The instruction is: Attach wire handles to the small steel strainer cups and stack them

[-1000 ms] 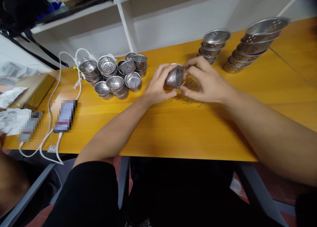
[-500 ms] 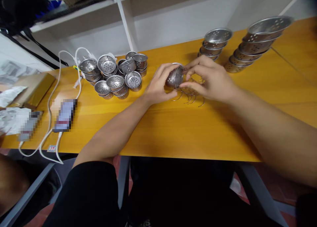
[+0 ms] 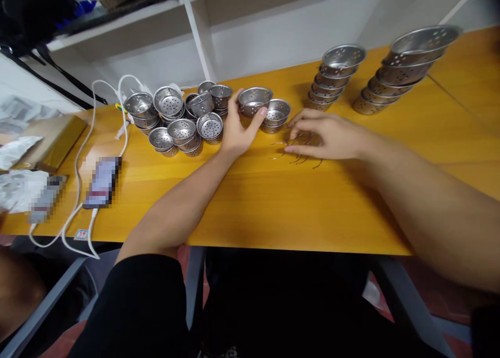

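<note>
Between the thumb and fingers of my left hand (image 3: 239, 133) is a small perforated metal strainer cup (image 3: 253, 107), its mouth up and tilted a little. Just right of it, a short stack of like cups (image 3: 276, 119) stands on the table. My right hand (image 3: 332, 135) hovers over several thin curved wire handles (image 3: 299, 159) lying on the wood. Its thumb and index finger are apart, and I see nothing between them. The hand partly hides the wires.
Many perforated cups (image 3: 182, 131) are grouped in stacks at left. Two taller stacks, a narrower one (image 3: 328, 82) and a wider one (image 3: 394, 79), stand at back right. White cables, a phone (image 3: 102, 182) and a cardboard box (image 3: 54, 139) lie at far left, with a shelf (image 3: 273, 35) behind.
My left hand has turned and shifted slightly left, with the cup now more upright. My right hand has come off the cup and dropped lower over the wires. The short cup stack is now uncovered.
</note>
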Available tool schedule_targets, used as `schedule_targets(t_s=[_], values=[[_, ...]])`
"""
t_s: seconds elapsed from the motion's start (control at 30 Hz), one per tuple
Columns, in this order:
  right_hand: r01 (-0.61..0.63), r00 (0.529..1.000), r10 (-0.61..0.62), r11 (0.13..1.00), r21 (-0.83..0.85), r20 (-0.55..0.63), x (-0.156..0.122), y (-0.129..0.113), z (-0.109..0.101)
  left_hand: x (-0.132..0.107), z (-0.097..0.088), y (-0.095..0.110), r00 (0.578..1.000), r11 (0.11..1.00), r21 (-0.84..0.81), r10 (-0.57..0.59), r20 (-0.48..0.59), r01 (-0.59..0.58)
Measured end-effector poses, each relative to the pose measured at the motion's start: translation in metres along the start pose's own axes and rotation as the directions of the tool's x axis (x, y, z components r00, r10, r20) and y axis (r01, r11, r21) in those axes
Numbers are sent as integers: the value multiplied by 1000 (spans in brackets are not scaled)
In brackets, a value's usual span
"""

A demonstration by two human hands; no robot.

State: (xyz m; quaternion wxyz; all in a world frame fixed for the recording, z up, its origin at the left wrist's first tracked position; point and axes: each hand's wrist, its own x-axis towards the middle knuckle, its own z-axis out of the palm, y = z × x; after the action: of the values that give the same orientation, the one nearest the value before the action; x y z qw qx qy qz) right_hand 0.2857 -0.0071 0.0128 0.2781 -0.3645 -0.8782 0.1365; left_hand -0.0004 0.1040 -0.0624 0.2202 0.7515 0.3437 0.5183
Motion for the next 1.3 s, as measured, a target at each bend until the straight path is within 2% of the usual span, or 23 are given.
schedule_targets(t_s=[0.2, 0.3, 0.37, 0.47, 0.57, 0.7, 0.9, 1.1, 1.2, 1.3], values=[[-76, 996, 81, 992, -98, 49, 3, -3, -3, 2, 10, 3, 999, 993, -110, -49, -20, 46], [-183, 981, 177, 979, -87, -77, 3, -2, 2, 2, 14, -9, 998, 980, -191, -61, -15, 57], [-227, 961, 221, 974, -20, -169, 3, 0, 8, 1, 16, -20, 999, 976, -214, -35, 4, 36], [-198, 966, 207, 978, 71, -152, 4, 2, 18, 2, 18, -36, 999, 979, -205, 10, 34, -2], [-149, 981, 160, 984, 98, -114, 5, 0, 24, 4, 15, -44, 994, 988, -152, 40, 100, -25], [-149, 980, 161, 983, 108, -115, 7, -7, 25, 2, 9, -37, 989, 997, -73, 48, 143, -37], [-133, 982, 148, 983, 124, -121, 9, -18, 21, -4, 7, -20, 980, 999, -34, 0, 201, 7], [-84, 979, 99, 992, 93, -177, 8, -11, 22, -2, 5, -4, 984, 998, -32, -45, 170, 52], [-53, 977, 70, 995, 88, -201, 7, -8, 23, -3, 3, 4, 982, 1000, -4, -30, 188, 31], [-84, 976, 101, 992, 96, -194, 7, -7, 23, -4, 2, 6, 976, 1000, 5, -5, 219, 4]])
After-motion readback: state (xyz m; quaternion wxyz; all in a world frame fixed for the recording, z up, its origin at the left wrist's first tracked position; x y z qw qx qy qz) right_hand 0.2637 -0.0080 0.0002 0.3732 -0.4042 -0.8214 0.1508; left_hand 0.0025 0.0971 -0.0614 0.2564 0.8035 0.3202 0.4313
